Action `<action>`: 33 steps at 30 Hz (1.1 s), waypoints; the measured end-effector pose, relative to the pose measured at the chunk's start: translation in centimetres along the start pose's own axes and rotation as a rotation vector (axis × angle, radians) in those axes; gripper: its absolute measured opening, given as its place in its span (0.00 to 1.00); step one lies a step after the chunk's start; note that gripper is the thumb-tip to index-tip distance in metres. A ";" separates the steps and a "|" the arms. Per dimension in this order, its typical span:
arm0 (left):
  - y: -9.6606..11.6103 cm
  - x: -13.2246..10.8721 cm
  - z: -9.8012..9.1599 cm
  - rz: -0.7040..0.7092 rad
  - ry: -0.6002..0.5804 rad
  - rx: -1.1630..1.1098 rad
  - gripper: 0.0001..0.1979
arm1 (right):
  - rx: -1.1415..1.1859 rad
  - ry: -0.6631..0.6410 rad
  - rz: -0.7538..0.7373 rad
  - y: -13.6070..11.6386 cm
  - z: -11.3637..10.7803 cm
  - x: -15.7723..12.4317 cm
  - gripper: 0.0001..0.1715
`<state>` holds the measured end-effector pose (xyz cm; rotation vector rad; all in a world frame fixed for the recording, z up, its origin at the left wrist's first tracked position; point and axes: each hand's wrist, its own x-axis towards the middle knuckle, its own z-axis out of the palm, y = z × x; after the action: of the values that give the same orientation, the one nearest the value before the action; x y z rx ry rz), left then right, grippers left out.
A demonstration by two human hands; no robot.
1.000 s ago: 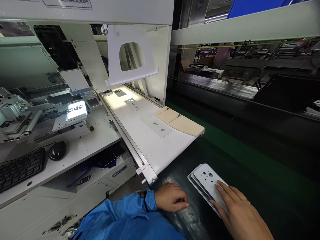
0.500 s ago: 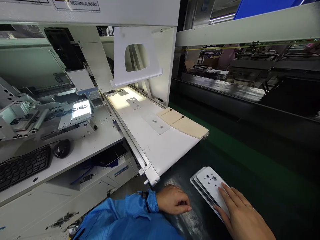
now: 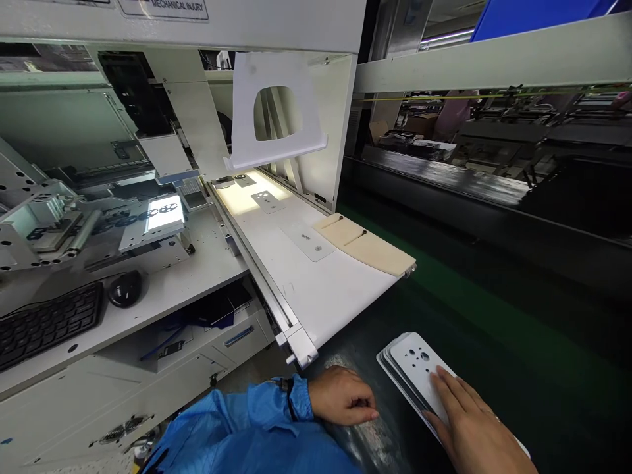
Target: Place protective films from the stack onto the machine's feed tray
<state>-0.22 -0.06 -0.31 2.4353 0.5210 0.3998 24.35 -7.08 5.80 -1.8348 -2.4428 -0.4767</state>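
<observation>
My left hand (image 3: 342, 396), fingers curled in and holding nothing, rests on the dark green surface in front of me, below the conveyor's end. My right hand (image 3: 471, 418) lies over a slightly fanned stack of thin white panels (image 3: 425, 368) on that same surface. Its fingers stretch across the top panel, with the thumb near the stack's left edge. Rounded corners and a group of round holes at the far end mark the top panel. Part of the stack is hidden beneath the hand.
A white conveyor belt (image 3: 320, 296) carries several flat panels, one a translucent panel (image 3: 309, 242). A cream guide board (image 3: 370, 247) sits along its right edge. To the left are a black mouse (image 3: 125, 288), a keyboard (image 3: 49, 322) and a lit plate (image 3: 165, 212). A white machine hood (image 3: 276, 26) overhangs.
The view has shifted slightly. My right hand has moved a little left over the stack, and a white panel corner now shows at its lower right. My left hand stays put.
</observation>
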 end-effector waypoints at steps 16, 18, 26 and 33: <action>-0.1 -0.1 0.1 -0.012 0.012 -0.002 0.07 | 0.005 -0.017 0.043 -0.1 0.5 -0.2 0.31; 0.0 -0.1 0.0 -0.012 0.009 -0.001 0.07 | 0.026 -0.043 0.062 0.1 1.0 -0.3 0.31; 0.0 0.0 0.1 -0.005 0.011 0.006 0.08 | 0.115 -0.136 0.109 0.5 1.0 -0.6 0.28; 0.1 0.1 0.0 -0.009 0.007 -0.009 0.07 | 0.137 -0.145 0.109 0.3 0.6 -0.5 0.29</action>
<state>-0.15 -0.08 -0.25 2.4228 0.5324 0.4061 24.82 -7.30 5.22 -1.9954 -2.3776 -0.1713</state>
